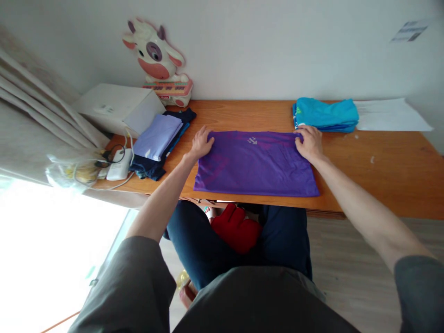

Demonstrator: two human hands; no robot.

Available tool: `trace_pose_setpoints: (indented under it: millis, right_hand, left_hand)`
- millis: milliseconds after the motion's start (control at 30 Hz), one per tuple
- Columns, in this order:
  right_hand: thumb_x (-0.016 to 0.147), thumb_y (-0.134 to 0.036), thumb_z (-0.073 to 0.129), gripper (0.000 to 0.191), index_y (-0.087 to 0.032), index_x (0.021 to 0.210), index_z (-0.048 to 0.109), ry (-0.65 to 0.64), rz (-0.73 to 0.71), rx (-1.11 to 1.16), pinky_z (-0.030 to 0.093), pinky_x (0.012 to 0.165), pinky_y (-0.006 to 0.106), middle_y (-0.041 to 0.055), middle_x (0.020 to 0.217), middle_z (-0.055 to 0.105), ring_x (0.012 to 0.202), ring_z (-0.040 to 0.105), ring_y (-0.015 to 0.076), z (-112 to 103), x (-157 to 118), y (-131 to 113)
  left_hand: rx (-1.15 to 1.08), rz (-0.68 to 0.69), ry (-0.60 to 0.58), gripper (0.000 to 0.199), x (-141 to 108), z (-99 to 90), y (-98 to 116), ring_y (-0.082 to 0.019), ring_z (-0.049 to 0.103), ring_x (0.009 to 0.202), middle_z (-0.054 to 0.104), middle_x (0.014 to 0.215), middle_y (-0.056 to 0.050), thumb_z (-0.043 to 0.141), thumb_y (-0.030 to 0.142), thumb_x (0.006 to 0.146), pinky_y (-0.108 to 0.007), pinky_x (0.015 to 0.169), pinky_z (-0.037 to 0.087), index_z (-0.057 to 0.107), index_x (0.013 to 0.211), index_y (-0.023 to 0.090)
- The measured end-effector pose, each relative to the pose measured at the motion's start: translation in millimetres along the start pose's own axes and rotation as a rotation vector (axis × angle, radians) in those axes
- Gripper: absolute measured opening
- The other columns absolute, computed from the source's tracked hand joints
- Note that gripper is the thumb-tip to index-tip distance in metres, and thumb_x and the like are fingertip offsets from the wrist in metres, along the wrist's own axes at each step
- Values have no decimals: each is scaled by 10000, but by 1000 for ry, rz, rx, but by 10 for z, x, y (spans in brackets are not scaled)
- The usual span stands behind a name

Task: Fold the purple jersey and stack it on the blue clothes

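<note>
A purple shirt (255, 166), folded into a wide rectangle, lies flat near the front edge of the wooden table, a small light logo close to its far edge. At its far left corner, my left hand (202, 142) pinches the cloth between thumb and fingers. My right hand (310, 142) has the far right corner in the same kind of pinch. The fingertips of both hands are partly hidden. Just beyond my right hand sits a folded stack of turquoise and blue clothes (326, 114).
To the left are folded lilac and dark clothes (157, 136), a white box (121, 104), a white power strip (120, 165) with cables and a plastic bag (74, 173). A cow toy with a keyboard (163, 69) leans on the wall. White paper (390, 114) lies at back right.
</note>
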State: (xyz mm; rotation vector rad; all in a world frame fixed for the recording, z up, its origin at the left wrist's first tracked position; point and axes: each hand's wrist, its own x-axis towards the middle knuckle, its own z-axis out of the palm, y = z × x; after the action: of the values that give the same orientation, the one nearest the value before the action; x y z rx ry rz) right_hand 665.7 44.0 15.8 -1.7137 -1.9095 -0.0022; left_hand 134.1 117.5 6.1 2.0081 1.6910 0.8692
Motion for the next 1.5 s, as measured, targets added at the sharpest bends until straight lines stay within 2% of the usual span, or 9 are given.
trace_pose_setpoints:
  millis: [167,300,533,733,967,1100,1233,1400,1500]
  right_hand:
    - [1138,-610,622,662,-341,1741,674,-195,-44,52,293,1469,855,108,1850,603,1781,403,546,271,-124,-538]
    - [1088,-811,618,899,-359,1861,536,-291,43,13,85,1436,983,87,1965,462,1836,216,646,471,-265,-678]
    - [1171,-802,411,974,-239,1964,352,-391,65,-167,101,1453,930,124,2051,239,1862,150,612,374,-329,-775]
    - [1199,-766,345,982,-179,1982,270,-442,82,-242,104,1470,887,141,2060,194,1868,123,598,282,-335,-901]
    - [1200,-745,367,1002,-105,1966,273,-405,91,-218,129,1473,864,203,2039,237,1862,161,590,257,-390,-919]
    - [1201,-712,416,980,-87,1949,312,-379,93,-184,136,1476,851,228,2027,263,1864,179,571,204,-388,-986]
    - [1219,-541,473,710,-180,1825,563,-88,21,-90,101,1489,829,184,1975,412,1862,246,482,17,-498,-1030]
    - [1243,-471,484,464,-273,1564,754,177,-70,-52,134,1529,682,119,1841,605,1790,413,348,-322,-1031,-893]
    - [1191,-487,615,446,-268,1547,771,119,-90,31,360,1452,645,143,1728,698,1632,607,378,-526,-1526,-697]
  left_hand:
    - [156,147,-79,679,-407,374,568,-474,213,1901,451,1971,-132,588,604,1191,-789,1528,70,660,1784,281]
    - [228,103,-140,858,-636,566,710,-519,163,1902,373,2007,-129,605,718,1158,-807,1524,19,518,1895,288]
    - [418,65,-225,969,-736,460,782,-497,128,1912,233,2051,-132,437,802,1184,-801,1518,57,330,1968,243]
    - [415,57,-234,939,-761,362,786,-441,160,1918,247,2047,-125,430,771,1205,-736,1543,56,343,1962,222]
    - [362,57,-228,915,-720,336,653,-421,209,1912,303,2025,-154,540,701,1203,-684,1558,78,403,1934,170]
    - [261,67,-95,825,-771,302,653,-397,230,1910,341,2011,-180,545,625,1221,-652,1554,155,461,1898,161]
    - [135,109,63,606,-963,134,568,-357,360,1870,580,1880,-179,435,543,1262,-659,1538,224,684,1696,200]
    - [80,173,163,494,-1338,-224,396,-347,516,1780,757,1700,-140,426,489,1258,-687,1527,238,779,1509,251]
    - [66,169,204,414,-1629,-462,288,-344,717,1558,844,1523,-137,525,503,1222,-618,1432,433,804,1411,262]
